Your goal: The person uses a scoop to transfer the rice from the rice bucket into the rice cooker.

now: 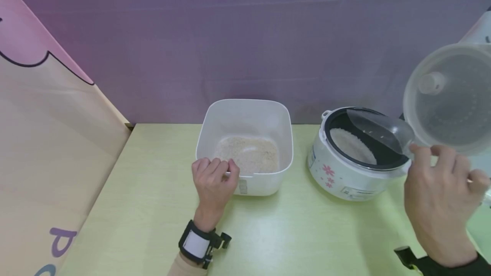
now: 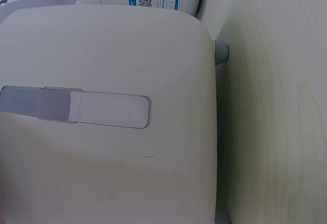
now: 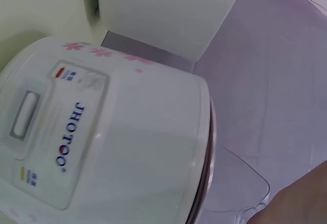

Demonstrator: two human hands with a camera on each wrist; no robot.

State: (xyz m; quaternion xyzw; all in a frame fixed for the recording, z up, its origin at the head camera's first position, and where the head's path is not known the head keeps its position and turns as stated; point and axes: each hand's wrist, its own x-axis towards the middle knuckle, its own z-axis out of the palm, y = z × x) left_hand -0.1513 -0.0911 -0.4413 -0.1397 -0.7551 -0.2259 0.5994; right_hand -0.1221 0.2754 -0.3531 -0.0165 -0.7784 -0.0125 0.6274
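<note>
A white plastic bin (image 1: 249, 114) with pale rice (image 1: 249, 154) across its bottom stands mid-table. My left hand (image 1: 215, 178) grips its front rim, fingers curled over the edge. To the right is a white rice cooker (image 1: 330, 178) with pink flowers, its round lid (image 1: 456, 97) raised. White rice (image 1: 350, 145) lies in the dark inner pot. Over the pot, a clear plastic scoop (image 1: 377, 129) is tilted, and my right hand (image 1: 441, 199) pinches it at its right end. The right wrist view shows part of the scoop (image 3: 237, 180) beside the cooker's rim.
Both containers stand on a pale wooden table (image 1: 142, 208), near its back edge. A purple cloth backdrop (image 1: 245, 46) hangs behind. On the left is a cream and pink printed panel (image 1: 50, 139). The raised lid takes up the space at the cooker's right.
</note>
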